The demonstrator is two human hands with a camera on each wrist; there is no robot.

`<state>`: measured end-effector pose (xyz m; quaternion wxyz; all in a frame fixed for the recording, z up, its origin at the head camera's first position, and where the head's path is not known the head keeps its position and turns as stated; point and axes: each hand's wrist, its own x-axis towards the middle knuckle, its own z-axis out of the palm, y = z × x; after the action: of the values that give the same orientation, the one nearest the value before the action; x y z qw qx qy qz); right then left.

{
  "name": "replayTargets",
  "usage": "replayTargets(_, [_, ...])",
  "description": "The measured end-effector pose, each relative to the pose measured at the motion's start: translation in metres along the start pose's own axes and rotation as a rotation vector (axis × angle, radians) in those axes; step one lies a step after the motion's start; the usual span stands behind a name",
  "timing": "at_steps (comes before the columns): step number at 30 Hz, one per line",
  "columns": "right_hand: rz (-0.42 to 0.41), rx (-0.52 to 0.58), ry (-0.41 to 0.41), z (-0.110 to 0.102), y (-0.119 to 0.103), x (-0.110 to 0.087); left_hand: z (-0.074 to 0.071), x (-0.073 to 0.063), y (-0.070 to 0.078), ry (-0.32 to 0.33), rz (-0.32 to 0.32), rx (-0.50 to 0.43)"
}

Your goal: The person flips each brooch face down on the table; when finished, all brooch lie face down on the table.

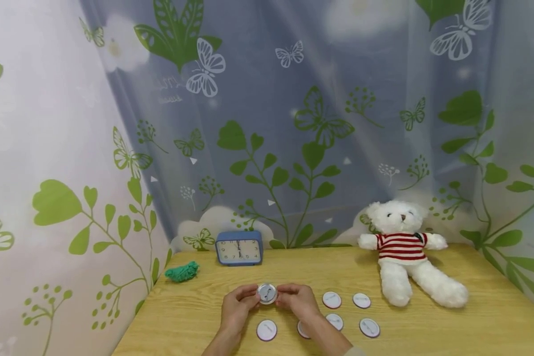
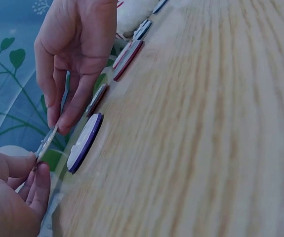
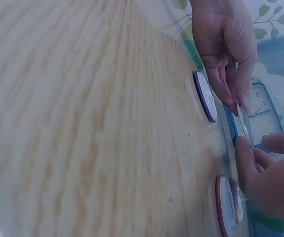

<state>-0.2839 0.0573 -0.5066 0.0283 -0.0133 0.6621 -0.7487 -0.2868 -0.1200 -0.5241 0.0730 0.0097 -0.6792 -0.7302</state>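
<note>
Between both hands is a round pin-back button badge (image 1: 267, 293), its silvery back and pin facing me in the head view. My left hand (image 1: 237, 310) pinches its left edge between thumb and fingers. At the opposite edge, my right hand (image 1: 299, 301) pinches it the same way. Seen from the left wrist, the held badge (image 2: 46, 144) is nearly edge-on. A purple-rimmed badge (image 1: 267, 330) lies pin side up on the table just below the hands. Another badge (image 1: 303, 330) is partly hidden by my right forearm.
Several more white-backed badges (image 1: 362, 300) lie to the right on the wooden table (image 1: 431, 329). A blue alarm clock (image 1: 239, 248) stands behind the hands, with a green bundle (image 1: 182, 272) to its left. A white teddy bear (image 1: 402, 247) in a striped shirt sits at the back right, before a printed curtain.
</note>
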Motion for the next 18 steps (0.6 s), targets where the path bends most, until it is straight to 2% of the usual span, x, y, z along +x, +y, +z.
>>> replayTargets(7, [0.026,0.022,-0.025,-0.0005,-0.0017,-0.0003,-0.0008,0.0016,0.0022,-0.014,0.005,0.056])
replayTargets(18, [0.032,0.036,-0.038,-0.0005,-0.004,0.0003,-0.002,0.0041,0.0057,-0.02,-0.053,0.122])
